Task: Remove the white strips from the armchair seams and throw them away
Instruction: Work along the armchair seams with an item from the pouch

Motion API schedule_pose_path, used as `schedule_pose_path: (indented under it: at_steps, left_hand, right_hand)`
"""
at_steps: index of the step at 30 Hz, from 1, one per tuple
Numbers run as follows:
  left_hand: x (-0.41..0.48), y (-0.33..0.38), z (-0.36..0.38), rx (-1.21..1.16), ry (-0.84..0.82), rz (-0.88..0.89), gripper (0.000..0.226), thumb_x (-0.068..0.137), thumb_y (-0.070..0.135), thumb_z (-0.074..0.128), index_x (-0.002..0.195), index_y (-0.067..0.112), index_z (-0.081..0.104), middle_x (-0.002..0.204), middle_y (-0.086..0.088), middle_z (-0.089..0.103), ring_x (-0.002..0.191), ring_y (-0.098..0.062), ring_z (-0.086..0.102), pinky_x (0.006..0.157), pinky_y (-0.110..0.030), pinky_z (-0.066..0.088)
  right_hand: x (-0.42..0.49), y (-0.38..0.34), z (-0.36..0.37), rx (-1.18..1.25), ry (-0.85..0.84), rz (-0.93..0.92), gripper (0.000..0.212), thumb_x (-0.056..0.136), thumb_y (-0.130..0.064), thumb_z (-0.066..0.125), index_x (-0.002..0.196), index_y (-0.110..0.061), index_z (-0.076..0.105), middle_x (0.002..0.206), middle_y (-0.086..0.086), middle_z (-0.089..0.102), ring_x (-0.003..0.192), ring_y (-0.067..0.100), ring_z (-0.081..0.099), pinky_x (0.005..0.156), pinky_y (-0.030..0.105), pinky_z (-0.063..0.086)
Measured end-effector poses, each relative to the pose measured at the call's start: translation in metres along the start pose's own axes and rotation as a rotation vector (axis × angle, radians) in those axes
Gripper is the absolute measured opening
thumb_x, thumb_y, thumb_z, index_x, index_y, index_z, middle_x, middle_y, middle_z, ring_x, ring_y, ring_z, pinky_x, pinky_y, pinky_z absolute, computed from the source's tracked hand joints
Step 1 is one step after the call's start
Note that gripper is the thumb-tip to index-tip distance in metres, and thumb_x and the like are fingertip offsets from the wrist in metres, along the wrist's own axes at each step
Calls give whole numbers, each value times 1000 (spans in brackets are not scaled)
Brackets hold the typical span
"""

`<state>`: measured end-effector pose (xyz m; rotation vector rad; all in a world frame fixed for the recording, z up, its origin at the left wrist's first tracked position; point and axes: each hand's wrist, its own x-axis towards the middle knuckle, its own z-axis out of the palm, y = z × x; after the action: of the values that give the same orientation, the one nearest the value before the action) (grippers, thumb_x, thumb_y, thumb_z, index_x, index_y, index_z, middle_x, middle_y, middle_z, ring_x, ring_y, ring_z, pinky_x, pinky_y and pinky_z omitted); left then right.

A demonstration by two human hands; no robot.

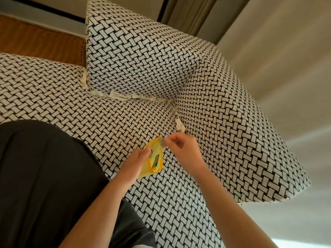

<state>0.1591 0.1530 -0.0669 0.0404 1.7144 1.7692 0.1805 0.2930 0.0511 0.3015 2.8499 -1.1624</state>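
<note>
Basket-weave armchair (143, 51) seams are holding crumpled white strips (116, 95). Left hand (136, 161) is gripping a soft yellow pouch (155, 158); right hand (184, 149) is pinching a small grey disc (163, 141).

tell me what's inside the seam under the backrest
A crumpled white strip lies wedged along the seam under the backrest. How deep it goes is hidden between backrest and seat cushion.

Strips (121, 95) lie in the seat's (53, 90) rear seam, perhaps another at right, behind the pouch (154, 158)
</note>
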Motion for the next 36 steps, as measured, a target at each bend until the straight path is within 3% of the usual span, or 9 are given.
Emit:
schedule_pose_path:
  at_steps: [4,7,9,12,15,22,26,31,36]
  left_hand:
    - [-10,8,2,-8,-49,41,82,61,90,37,102,22,58,109,-12,59,102,-31,57,96,-56,43]
    - [-18,14,9,7,-53,16,70,70,74,29,111,20,49,116,-11,53,103,-25,54,94,-41,44]
    - [-23,13,12,61,-47,1,84,66,80,27,115,14,47,113,-13,54,99,-28,56,87,-40,48]
    - [-27,10,12,182,-82,23,107,49,99,24,107,13,52,102,-15,60,92,-33,59,88,-53,49]
    - [-31,8,12,248,-88,7,107,50,96,20,111,14,50,103,-10,58,94,-29,58,91,-50,48]
    - [-32,4,11,279,-68,-46,109,50,96,20,124,20,46,113,-3,55,103,-21,54,87,-38,46]
    - [-33,4,10,291,-85,-34,103,55,94,20,122,19,46,110,-2,54,102,-20,54,95,-44,44]
    - [-37,8,12,286,-99,-40,103,55,91,23,123,18,45,112,-3,54,103,-20,53,97,-43,43]
    - [-36,7,11,306,-110,-35,104,57,93,21,122,16,45,110,-2,54,101,-20,54,96,-44,44]
  right_hand:
    - [-21,0,19,25,62,-16,17,92,-15,55,91,-7,69,58,-13,50,45,-1,44,43,10,33]
    - [-34,24,20,105,222,86,18,95,-15,49,94,-12,67,55,-12,47,42,3,37,43,12,28]
    - [-44,50,20,39,248,226,19,95,-17,47,104,-15,64,63,-11,52,43,1,35,43,12,30]
    - [-58,94,16,-138,236,408,28,96,-19,46,122,-19,56,84,-6,60,51,2,41,46,14,34]
    - [-60,117,7,-206,193,533,30,96,-20,45,125,-21,52,84,-5,60,55,6,48,49,20,42]
    - [-31,121,-1,-410,74,486,42,96,-14,43,136,-27,40,92,1,60,61,11,51,52,25,49]
    - [-17,117,-3,-441,38,509,47,94,-8,42,136,-28,31,83,3,53,64,15,53,57,31,52]
    - [-12,116,-4,-545,22,522,31,94,-9,42,123,-20,37,73,0,49,59,14,48,49,28,42]
    - [-13,114,-2,-694,8,529,24,96,-16,45,120,-16,47,88,4,59,76,20,58,61,30,50]
